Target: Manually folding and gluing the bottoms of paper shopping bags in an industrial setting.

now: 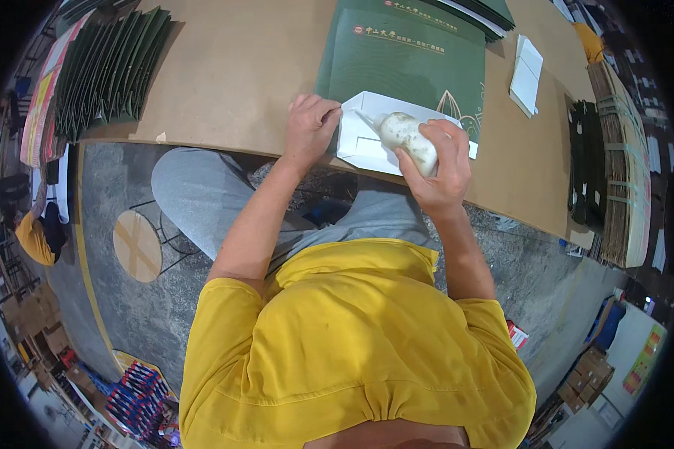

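Observation:
In my right hand is a white squeeze bottle of glue, smudged with grey-green stains. It lies tilted, its thin nozzle pointing left over the white folded bottom of a flat green paper bag. The nozzle tip is close to the white paper; I cannot tell whether it touches. My left hand pinches the left edge of that white bottom, thumb and forefinger together. The bag lies at the table's near edge, with another green bag partly under it.
A row of folded green bags stands at the left of the brown table. More green bags are stacked at the back, beside a white folded paper piece. Strapped cardboard bundles stand right. A round stool is on the floor.

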